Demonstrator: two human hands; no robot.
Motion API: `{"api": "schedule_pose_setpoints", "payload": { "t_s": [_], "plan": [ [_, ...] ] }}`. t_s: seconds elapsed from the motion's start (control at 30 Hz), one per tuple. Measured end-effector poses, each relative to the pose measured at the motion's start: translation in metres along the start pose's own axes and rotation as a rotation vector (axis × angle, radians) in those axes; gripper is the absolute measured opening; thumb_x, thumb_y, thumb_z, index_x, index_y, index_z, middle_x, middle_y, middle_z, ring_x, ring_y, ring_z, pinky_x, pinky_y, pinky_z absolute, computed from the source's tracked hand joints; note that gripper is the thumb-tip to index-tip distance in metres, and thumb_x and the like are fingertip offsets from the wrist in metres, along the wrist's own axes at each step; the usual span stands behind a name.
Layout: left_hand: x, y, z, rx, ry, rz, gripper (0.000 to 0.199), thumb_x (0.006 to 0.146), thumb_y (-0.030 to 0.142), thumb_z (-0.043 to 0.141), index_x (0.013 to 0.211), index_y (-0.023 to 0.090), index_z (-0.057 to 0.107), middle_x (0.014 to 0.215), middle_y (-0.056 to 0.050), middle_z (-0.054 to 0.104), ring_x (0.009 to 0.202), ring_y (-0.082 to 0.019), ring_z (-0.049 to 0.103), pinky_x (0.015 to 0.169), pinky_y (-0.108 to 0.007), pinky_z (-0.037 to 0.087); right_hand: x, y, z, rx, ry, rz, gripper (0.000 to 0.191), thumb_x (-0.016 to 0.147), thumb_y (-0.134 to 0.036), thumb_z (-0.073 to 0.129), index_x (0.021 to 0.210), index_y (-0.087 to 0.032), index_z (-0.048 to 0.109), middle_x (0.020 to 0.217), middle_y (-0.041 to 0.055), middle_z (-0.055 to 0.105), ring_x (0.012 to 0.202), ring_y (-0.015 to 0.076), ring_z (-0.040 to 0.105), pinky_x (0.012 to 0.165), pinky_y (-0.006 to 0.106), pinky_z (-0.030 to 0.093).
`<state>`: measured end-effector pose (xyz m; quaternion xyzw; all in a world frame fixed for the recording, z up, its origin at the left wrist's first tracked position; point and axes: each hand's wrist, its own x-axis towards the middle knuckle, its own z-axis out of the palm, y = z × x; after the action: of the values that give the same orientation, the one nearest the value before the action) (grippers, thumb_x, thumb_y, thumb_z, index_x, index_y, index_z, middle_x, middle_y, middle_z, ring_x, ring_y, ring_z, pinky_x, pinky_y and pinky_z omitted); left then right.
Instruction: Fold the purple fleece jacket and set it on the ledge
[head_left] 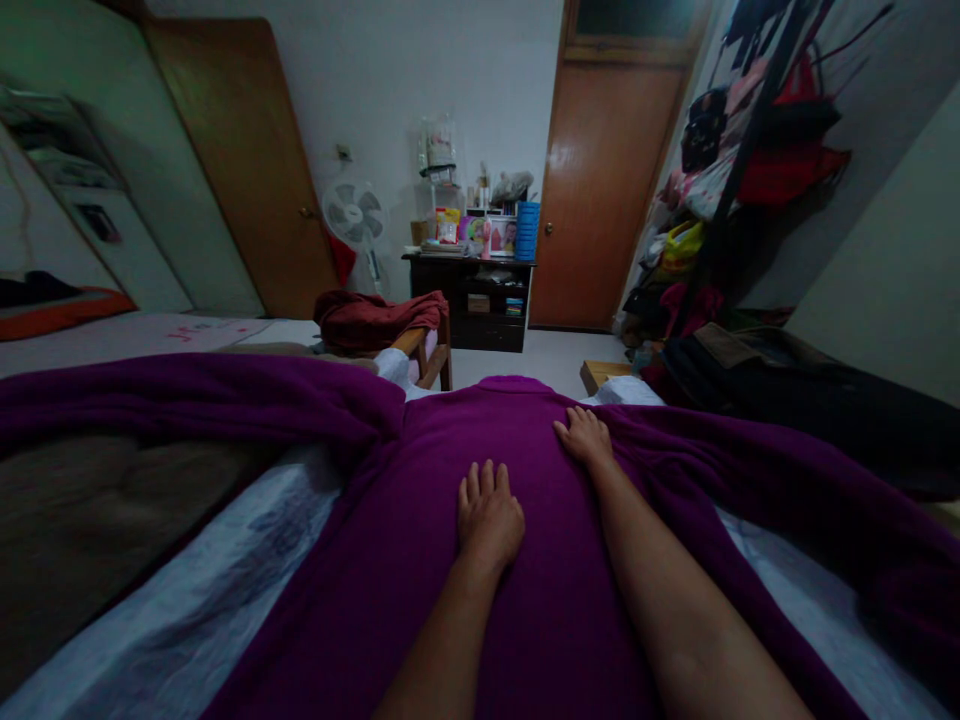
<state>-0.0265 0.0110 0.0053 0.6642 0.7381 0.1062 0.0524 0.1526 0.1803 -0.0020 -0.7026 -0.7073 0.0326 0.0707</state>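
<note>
A purple long-sleeved top (420, 600) lies spread out in front of me, its collar at the far end and both sleeves stretched out to the sides. My left hand (491, 515) rests palm down on the middle of its body, fingers extended. Farther up and to the right, my right hand (585, 435) lies flat near the shoulder by the collar, its fingers a little apart. Neither hand grips the cloth. Under the top is a pale blue and white patterned sheet (247, 560).
A brown blanket (112, 540) lies at the left, dark clothing (810, 390) at the right. Beyond the bed's end are a wooden chair (433, 345) with a dark red cloth (382, 318), a white fan (356, 215), a dark cabinet (469, 330) and a wooden door (600, 190).
</note>
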Motion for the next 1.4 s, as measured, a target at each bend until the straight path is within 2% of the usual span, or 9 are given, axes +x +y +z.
{"api": "schedule_pose_setpoints", "payload": {
  "t_s": [0.27,0.43,0.57,0.67,0.83,1.03,1.13,1.23,1.4],
  "plan": [
    [0.000,0.002,0.000,-0.024,0.026,-0.013,0.056,0.087,0.029,0.043,0.142,0.017,0.044,0.150,-0.009,0.040,0.141,-0.031,0.026,0.115,-0.046,0.021,-0.003,-0.023,-0.019,0.030,-0.071,0.045,0.060,0.090,-0.048,0.042,0.141,-0.015,0.043,0.151,0.0152,0.035,0.138,0.0352,0.028,0.107,0.054,0.026],
    [0.003,-0.005,-0.010,-0.061,0.003,-0.001,0.054,0.087,0.029,0.045,0.140,0.020,0.046,0.149,-0.007,0.042,0.140,-0.028,0.030,0.113,-0.044,0.027,-0.004,-0.076,-0.019,0.073,-0.053,-0.224,0.056,0.092,-0.042,0.041,0.145,-0.026,0.035,0.156,0.0038,0.028,0.142,0.0227,0.023,0.112,0.042,0.022],
    [0.009,-0.020,-0.022,-0.025,0.021,-0.165,0.052,0.086,0.034,0.050,0.136,0.025,0.050,0.151,-0.007,0.039,0.142,-0.031,0.024,0.112,-0.051,0.025,-0.002,-0.107,-0.009,0.098,-0.056,-0.397,0.059,0.094,-0.043,0.037,0.149,-0.025,0.027,0.159,0.0027,0.020,0.145,0.0233,0.013,0.114,0.046,0.015],
    [0.011,-0.028,-0.024,-0.009,0.000,-0.267,0.057,0.084,0.041,0.052,0.139,0.025,0.047,0.153,-0.009,0.035,0.142,-0.039,0.020,0.111,-0.060,0.018,0.006,-0.116,-0.001,0.074,-0.098,-0.365,0.062,0.094,-0.052,0.034,0.150,-0.026,0.026,0.159,0.0028,0.019,0.145,0.0254,0.011,0.115,0.048,0.012],
    [0.010,-0.028,-0.021,-0.022,-0.025,-0.262,0.061,0.084,0.042,0.052,0.142,0.025,0.044,0.155,-0.010,0.032,0.142,-0.042,0.016,0.110,-0.063,0.016,0.017,-0.127,0.005,0.063,-0.154,-0.270,0.066,0.092,-0.060,0.032,0.148,-0.026,0.031,0.158,0.0051,0.023,0.144,0.0307,0.013,0.112,0.056,0.012],
    [0.010,-0.027,-0.021,-0.028,-0.034,-0.266,0.060,0.084,0.041,0.052,0.142,0.025,0.044,0.155,-0.011,0.031,0.143,-0.042,0.016,0.110,-0.064,0.013,0.011,-0.145,0.008,0.089,-0.053,-0.297,0.059,0.091,-0.045,0.042,0.145,-0.024,0.033,0.159,0.0068,0.020,0.145,0.0292,0.011,0.112,0.056,0.013],
    [0.011,-0.028,-0.020,-0.021,-0.028,-0.266,0.060,0.084,0.041,0.052,0.141,0.026,0.044,0.155,-0.010,0.031,0.143,-0.042,0.016,0.110,-0.063,0.015,0.012,-0.146,0.005,0.120,-0.022,-0.392,0.050,0.091,-0.042,0.043,0.139,-0.027,0.043,0.156,0.0032,0.028,0.142,0.0241,0.021,0.113,0.046,0.018],
    [0.011,-0.029,-0.019,-0.021,-0.019,-0.267,0.060,0.084,0.042,0.051,0.141,0.025,0.045,0.155,-0.010,0.032,0.143,-0.042,0.017,0.110,-0.063,0.016,0.022,-0.132,-0.003,0.133,0.017,-0.360,0.045,0.095,-0.037,0.034,0.137,-0.024,0.046,0.150,0.0056,0.039,0.138,0.0210,0.030,0.112,0.038,0.021],
    [0.010,-0.028,-0.018,-0.025,0.006,-0.262,0.060,0.083,0.042,0.053,0.140,0.025,0.047,0.153,-0.011,0.034,0.142,-0.043,0.018,0.109,-0.064,0.016,0.042,-0.088,-0.013,0.107,0.153,0.019,0.059,0.095,-0.042,0.034,0.144,-0.008,0.034,0.149,0.0201,0.035,0.141,0.0339,0.021,0.112,0.050,0.013]
  ]
}}
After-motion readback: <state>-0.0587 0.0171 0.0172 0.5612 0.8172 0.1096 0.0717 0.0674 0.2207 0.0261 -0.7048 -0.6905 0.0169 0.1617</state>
